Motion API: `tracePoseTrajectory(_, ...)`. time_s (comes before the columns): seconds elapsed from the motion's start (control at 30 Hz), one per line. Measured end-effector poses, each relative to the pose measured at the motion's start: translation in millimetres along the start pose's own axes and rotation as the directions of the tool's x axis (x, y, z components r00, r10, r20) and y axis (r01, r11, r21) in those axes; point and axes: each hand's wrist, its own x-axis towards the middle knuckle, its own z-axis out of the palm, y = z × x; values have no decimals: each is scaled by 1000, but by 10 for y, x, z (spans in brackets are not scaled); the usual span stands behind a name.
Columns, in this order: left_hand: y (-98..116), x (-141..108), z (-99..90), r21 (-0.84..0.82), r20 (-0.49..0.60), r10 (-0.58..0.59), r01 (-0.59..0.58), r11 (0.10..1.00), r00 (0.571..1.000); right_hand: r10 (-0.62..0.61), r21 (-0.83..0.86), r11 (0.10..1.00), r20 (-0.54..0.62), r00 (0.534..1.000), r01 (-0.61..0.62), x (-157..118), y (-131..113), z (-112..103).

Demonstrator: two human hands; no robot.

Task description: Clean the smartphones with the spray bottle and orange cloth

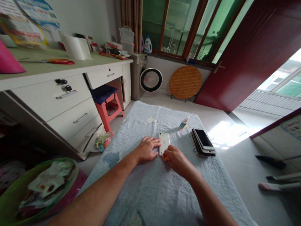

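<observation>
A white smartphone (165, 142) lies back side up on the light blue cloth (141, 125) covering the table. My left hand (147, 148) rests flat by its left edge, fingers stretched out and fingertips touching that edge. At the phone's lower right corner, my right hand (173, 157) is closed round a small orange cloth (165, 158), mostly hidden under the fingers. A small bottle (182, 124) with a white top and blue label stands beyond the phone to the right. Farther right sits a stack of several phones and tablets (203, 141), the top one with its dark screen up.
To the left is a white desk (77, 110) with drawers, a paper roll (74, 47) and orange-handled scissors (60, 61). A red stool (107, 108) and a waste bin (75, 175) stand on the floor. Ahead are an open washing machine (138, 75) and a round wooden tabletop (185, 82).
</observation>
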Motion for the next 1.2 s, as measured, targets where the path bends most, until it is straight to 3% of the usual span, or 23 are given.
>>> tracePoseTrajectory(0.27,-52,10,43,-6,2,9,-9,1000,1000,50,17,999,-118,992,-48,-41,93,53)
tracePoseTrajectory(0.7,-16,31,77,5,-30,8,-8,1000,1000,-21,-98,995,-173,985,4,112,-90,243)
tracePoseTrajectory(1.2,-6,12,65,25,-22,12,-11,1000,1000,98,49,994,-110,989,-93,-78,172,37)
